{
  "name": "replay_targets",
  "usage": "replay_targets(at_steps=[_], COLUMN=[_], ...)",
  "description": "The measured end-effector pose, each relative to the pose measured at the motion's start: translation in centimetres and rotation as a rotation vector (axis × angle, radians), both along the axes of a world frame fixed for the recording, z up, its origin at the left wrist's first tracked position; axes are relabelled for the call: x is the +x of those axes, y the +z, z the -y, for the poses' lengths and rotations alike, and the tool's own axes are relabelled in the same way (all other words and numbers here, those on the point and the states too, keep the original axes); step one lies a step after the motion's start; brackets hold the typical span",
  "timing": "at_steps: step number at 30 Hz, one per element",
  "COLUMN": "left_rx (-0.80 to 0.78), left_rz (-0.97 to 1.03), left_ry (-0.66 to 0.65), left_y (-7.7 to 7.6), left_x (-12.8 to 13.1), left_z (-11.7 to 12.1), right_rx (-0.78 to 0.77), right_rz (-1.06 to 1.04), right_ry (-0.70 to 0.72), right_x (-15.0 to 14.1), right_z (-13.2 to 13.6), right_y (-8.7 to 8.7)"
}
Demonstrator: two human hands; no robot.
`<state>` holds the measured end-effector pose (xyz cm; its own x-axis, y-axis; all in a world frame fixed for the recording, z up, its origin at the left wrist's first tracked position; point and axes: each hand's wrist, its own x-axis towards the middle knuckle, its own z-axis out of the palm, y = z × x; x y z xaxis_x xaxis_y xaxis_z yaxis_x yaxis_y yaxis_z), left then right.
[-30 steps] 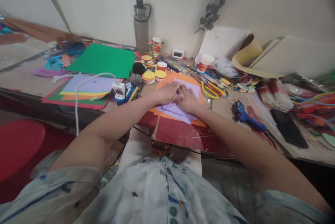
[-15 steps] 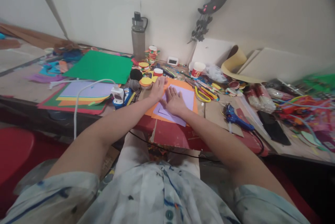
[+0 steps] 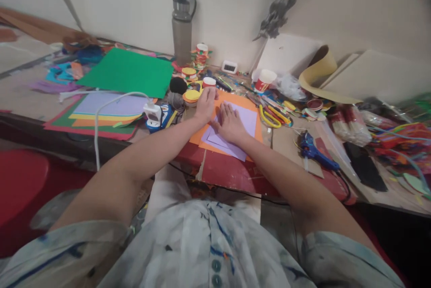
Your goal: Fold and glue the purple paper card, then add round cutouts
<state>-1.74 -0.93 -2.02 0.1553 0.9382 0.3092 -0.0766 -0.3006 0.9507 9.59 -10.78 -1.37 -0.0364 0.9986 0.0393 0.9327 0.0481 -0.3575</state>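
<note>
Flat on the purple paper [image 3: 248, 119] lies my right hand [image 3: 230, 124], its fingers stretched out and pressing down. A smaller purple piece shows beneath its heel. Under the purple paper are orange sheets [image 3: 257, 133]. My left hand [image 3: 206, 104] stands on its side at the left edge of the papers, fingers together and bent; what they hold, if anything, is hidden. Behind that hand sit a yellow-topped round piece [image 3: 192, 95] and a red and white paper cup [image 3: 209, 82].
Yellow-handled scissors [image 3: 269, 117] and a blue glue gun [image 3: 314, 151] lie to the right. At left are a green sheet [image 3: 128, 72], stacked coloured paper [image 3: 104, 115] and a white charger [image 3: 153, 114] with its cable. A grey bottle [image 3: 182, 32] stands by the wall.
The view has shifted, so the table things sit a little differently in the picture. The left hand's fingers look more bent; the right hand stays flat on the purple paper.
</note>
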Motion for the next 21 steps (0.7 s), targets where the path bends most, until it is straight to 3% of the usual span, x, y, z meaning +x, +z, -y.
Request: replay_targets(at_steps=[5, 7, 9, 12, 18, 21], left_rx=[0.154, 0.227, 0.298, 0.360, 0.572, 0.643], left_rz=[-0.137, -0.221, -0.316, -0.489, -0.813, -0.909], left_ry=[-0.136, -0.201, -0.241, -0.330, -0.706, -0.719], left_y=[0.1, 0.3, 0.6, 1.4, 2.3, 2.1], left_x=[0.0, -0.2, -0.6, -1.3, -2.5, -2.5], left_z=[0.3, 0.5, 0.7, 0.9, 1.1, 1.5], right_rx=[0.269, 0.467, 0.583, 0.607, 0.544, 0.630], right_rz=[-0.627, -0.707, -0.700, -0.713, -0.512, -0.384], right_ry=[-0.088, -0.127, -0.190, -0.238, -0.042, -0.013], right_x=[4.0, 5.7, 7.0, 7.5, 6.2, 6.0], right_z=[-1.5, -1.7, -1.5, -0.5, 2.5, 4.0], right_y=[0.1, 0.8, 1.7, 3.1, 5.5, 6.6])
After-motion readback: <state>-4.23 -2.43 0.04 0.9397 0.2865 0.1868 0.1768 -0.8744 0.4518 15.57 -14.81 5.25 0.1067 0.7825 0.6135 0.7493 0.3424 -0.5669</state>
